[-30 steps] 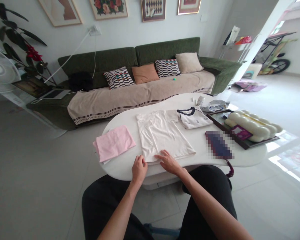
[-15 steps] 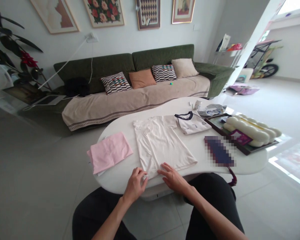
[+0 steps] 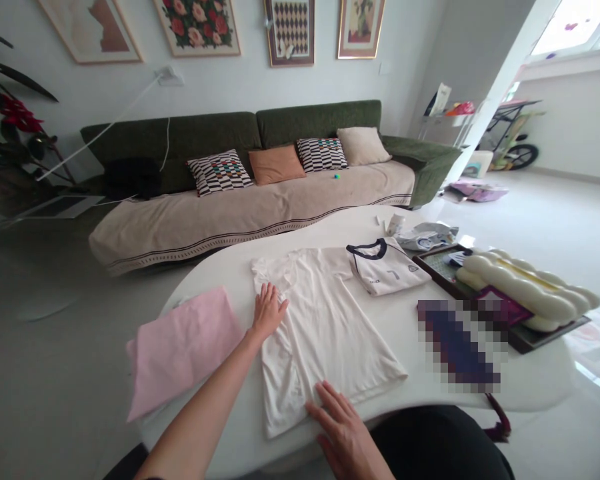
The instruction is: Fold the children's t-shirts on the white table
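White shirt [image 3: 325, 327] flat on counter [image 3: 525, 387]. Left hand [image 3: 269, 310] spread, hiding part of shirt. Right hand [image 3: 343, 427] spread at near edge, partly cropped.

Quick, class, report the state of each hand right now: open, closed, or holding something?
Left hand: open, laid on the plain white shirt, no grip visible.
Right hand: open, fingertips at the shirt's near edge, no grip visible.

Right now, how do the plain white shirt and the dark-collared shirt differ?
Spread: the plain white shirt is laid out long; the dark-collared shirt is folded compact.
Look: the plain white shirt shows no print; the dark-collared shirt has a dark neckband and small printed marks.
Footprint: the plain white shirt covers more than the dark-collared shirt.
Shared: both lie on the white table.
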The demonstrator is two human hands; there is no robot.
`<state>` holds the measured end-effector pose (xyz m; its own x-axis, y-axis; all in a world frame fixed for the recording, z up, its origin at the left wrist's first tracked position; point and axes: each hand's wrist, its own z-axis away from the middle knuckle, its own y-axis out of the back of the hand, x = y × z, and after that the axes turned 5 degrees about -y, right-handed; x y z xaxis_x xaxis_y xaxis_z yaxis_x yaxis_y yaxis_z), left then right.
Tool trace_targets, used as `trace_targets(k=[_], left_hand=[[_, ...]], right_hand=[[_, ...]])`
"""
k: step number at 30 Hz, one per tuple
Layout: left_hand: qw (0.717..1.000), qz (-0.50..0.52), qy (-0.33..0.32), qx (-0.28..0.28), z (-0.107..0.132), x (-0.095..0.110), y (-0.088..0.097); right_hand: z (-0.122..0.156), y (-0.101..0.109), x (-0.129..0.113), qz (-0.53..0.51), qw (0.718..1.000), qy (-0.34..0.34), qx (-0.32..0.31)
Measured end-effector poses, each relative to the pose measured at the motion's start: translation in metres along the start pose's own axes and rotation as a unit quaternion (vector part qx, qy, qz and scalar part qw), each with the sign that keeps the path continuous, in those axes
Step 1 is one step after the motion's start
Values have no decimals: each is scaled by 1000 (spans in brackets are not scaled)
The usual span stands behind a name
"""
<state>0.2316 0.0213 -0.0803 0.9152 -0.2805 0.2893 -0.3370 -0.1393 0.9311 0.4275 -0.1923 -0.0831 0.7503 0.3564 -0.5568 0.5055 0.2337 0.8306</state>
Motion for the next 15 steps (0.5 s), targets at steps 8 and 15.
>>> trace_targets(k=[8,15], left_hand=[[999,15,-51,-14,-36,11,-32],[995,72,-72,-15,-30,8,-27]], right_hand=[[-31,29,56,-139,987,-44,72],[-173,116,132,-68,918,-312,235]])
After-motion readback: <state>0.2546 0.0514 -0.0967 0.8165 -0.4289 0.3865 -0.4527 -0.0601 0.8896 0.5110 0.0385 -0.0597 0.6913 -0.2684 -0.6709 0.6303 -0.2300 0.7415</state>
